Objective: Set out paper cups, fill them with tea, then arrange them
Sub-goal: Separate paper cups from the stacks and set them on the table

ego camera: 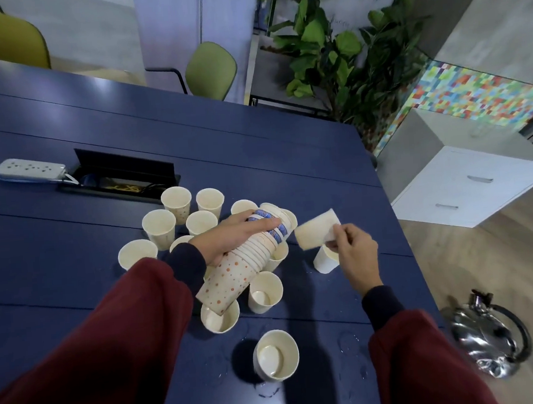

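Plainly the setting-out step is in hand, and filling looks not yet begun: the cups whose insides show have pale, bare bottoms.

Nearest, by the desk's (pixel 72 265) front edge, one near cup (pixel 275 355) stands upright alone, with a few wet marks on the desk around it. Off the right edge, down on the floor, sits a shiny kettle (pixel 485 328), well apart from both hands.

A little farther in, two more cups (pixel 265 292) stand upright side by side, under the low end of the stack (pixel 230 284). The left hand (pixel 233 236) grips this stack from above, fingers curled round its middle. The stack lies tilted in the air, bottom toward the person, open end pointing to the right edge.

The right hand (pixel 355 252) pinches a loose cup (pixel 317 231) between thumb and fingertips, the other fingers curled. That cup is on its side in the air, just beside the stack's open end but apart from it. Another cup stands below this hand, partly hidden.

Beyond the hands, toward the middle of the desk, a loose cluster of upright cups stands close together.

The next move, I judge, calls for turning the loose cup upright and setting it down in bare space near the right edge without knocking its neighbours.
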### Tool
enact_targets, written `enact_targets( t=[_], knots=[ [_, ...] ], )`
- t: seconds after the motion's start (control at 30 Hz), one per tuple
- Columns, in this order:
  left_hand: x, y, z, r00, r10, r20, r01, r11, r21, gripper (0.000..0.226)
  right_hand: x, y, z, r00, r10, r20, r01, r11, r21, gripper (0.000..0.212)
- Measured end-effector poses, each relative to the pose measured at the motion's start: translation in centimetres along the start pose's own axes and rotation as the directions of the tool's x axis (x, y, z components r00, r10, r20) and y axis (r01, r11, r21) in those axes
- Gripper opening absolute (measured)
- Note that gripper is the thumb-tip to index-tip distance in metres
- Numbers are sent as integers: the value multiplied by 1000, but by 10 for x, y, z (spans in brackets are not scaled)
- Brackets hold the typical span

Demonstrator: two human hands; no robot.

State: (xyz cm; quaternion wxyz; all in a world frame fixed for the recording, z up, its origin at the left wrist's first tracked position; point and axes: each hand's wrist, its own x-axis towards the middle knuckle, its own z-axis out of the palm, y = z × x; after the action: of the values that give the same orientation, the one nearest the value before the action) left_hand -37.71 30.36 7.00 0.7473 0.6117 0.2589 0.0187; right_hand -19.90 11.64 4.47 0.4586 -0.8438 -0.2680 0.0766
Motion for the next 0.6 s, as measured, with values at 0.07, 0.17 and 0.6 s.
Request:
enact_targets(
  t=[0.07, 0.17, 0.6],
  knots=[
    [3, 3, -4, 1000, -13, -1, 13, 1000, -14, 43, -1, 15, 11, 996, -21, 92, 36, 985, -171, 30],
    [8, 8, -10, 999, -32, 4, 32, 999, -40, 41, -3, 28, 31, 967, 5, 256, 80, 944, -319, 27],
    [25, 3, -9, 995, -76, 60, 79, 996, -44, 40, 3, -36, 35, 993, -37, 116, 35, 999, 12, 23]
  ],
)
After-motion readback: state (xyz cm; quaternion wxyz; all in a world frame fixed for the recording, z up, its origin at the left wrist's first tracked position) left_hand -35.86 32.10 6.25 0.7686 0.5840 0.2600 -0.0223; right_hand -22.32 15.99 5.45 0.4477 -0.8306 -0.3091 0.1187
